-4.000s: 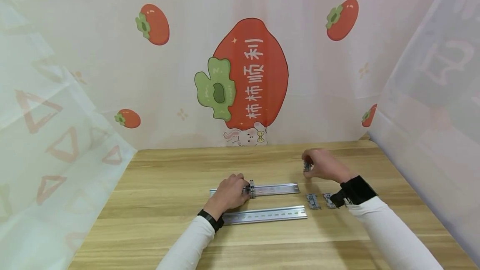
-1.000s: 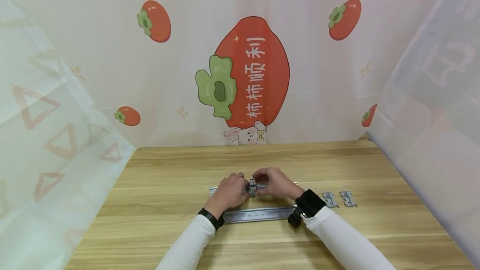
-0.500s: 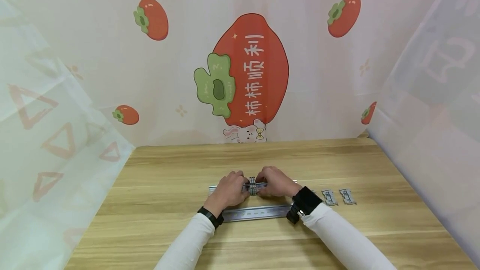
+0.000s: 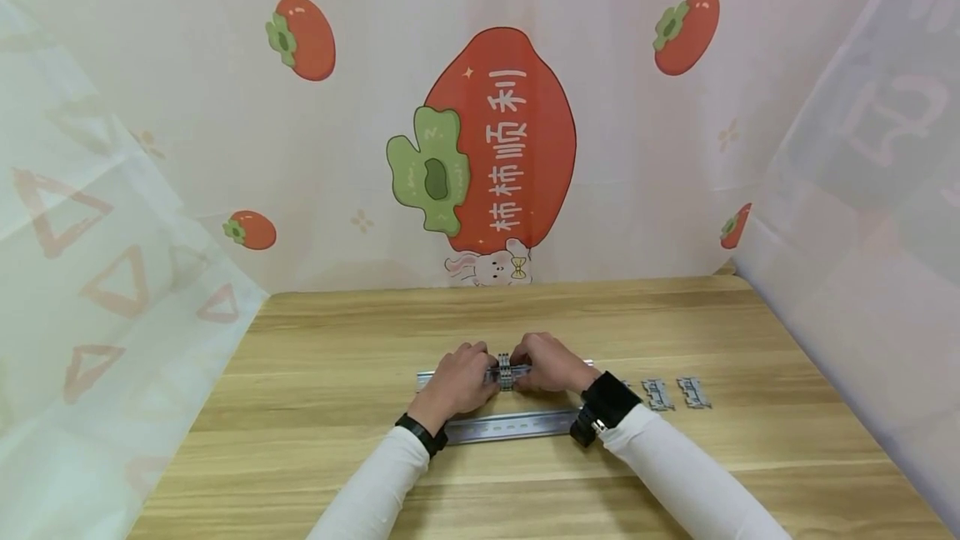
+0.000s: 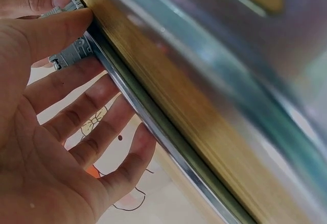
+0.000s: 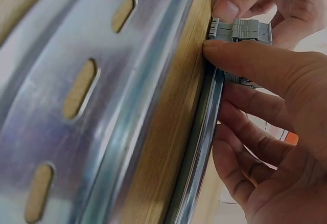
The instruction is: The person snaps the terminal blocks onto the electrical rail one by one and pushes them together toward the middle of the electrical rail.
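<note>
The left hand [image 4: 459,377] and right hand [image 4: 552,363] pinch ridged grey plastic blocks [image 4: 505,372] standing on the far silver metal rail [image 4: 426,379], while loose grey plastic blocks [image 4: 657,395] lie unmounted.

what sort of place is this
Probably a small screened-off work booth: printed cloth hangs behind a wooden table, which bears metal rails and gray modules.
</note>
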Motion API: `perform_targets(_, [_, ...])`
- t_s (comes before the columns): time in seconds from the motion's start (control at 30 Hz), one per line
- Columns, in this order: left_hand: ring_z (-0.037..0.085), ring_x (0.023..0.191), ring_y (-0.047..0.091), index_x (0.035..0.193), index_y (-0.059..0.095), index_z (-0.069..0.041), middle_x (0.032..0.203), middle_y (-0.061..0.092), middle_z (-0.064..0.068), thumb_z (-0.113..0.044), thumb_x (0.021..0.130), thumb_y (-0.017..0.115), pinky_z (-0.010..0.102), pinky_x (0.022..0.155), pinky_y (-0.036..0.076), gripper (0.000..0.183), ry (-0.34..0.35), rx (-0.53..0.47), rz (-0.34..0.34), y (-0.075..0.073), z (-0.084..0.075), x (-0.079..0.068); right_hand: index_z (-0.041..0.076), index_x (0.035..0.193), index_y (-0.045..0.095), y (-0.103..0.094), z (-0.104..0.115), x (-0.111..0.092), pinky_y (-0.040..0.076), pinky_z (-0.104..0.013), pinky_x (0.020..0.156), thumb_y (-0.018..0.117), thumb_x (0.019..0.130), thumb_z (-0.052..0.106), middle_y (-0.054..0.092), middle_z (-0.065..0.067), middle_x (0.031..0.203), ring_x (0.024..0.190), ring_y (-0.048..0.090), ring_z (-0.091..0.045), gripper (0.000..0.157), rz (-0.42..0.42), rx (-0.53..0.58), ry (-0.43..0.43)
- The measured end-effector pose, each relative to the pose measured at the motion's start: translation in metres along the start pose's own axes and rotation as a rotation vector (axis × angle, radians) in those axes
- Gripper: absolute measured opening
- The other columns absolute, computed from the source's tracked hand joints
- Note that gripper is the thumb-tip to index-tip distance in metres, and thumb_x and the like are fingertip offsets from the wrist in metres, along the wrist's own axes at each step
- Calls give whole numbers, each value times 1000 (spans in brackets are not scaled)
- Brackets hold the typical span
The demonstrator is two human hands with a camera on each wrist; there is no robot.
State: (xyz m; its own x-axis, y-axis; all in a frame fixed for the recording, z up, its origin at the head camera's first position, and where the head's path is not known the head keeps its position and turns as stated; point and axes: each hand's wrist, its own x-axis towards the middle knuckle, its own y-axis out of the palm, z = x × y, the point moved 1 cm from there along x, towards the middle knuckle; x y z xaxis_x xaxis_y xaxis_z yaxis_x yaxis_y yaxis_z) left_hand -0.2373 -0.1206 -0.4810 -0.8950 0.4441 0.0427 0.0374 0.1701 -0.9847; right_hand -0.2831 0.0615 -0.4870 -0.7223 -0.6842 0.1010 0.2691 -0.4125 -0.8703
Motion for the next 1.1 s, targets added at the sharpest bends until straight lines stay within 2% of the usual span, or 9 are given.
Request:
perform_targets(0.23, [15,77,45,99,68,-16,85,46,-5,-36,82,64,33,59,40,27,6,10,-9,2,0,-1,15,90,69,1,2,-1,42,-27,69,78,65,22,62,6,85,78,55,-14,28,9,12,45])
perform_targets(0.47, [16,80,46,102,67,-16,87,47,-4,-38,82,63,34,61,42,30,5,27,3,2,-1,-2,13,89,68,-1,9,-4,42,-26,66,78,65,24,59,5,84,76,52,-13,28,8,-11,48])
perform_targets(0.67, [16,82,47,106,66,-16,90,49,-3,-38,83,62,36,66,43,32,-7,19,11,0,-1,-6,10,95,67,-4,11,-8,42,-26,69,78,67,28,58,3,87,79,53,-14,35,6,-30,54])
perform_targets(0.93, [21,95,51,117,62,-13,106,55,2,-40,84,61,40,76,43,42,-33,34,17,-5,2,-18,9,104,66,-11,9,-22,42,-30,75,76,71,37,58,0,95,87,52,-16,45,-14,-62,85])
perform_targets(1.1, [25,100,51,119,61,-11,111,55,5,-39,85,59,44,78,43,43,-47,30,-15,-9,3,-31,9,107,65,-18,11,-40,42,-34,79,74,73,35,59,-3,101,94,53,-19,44,-47,-68,100])
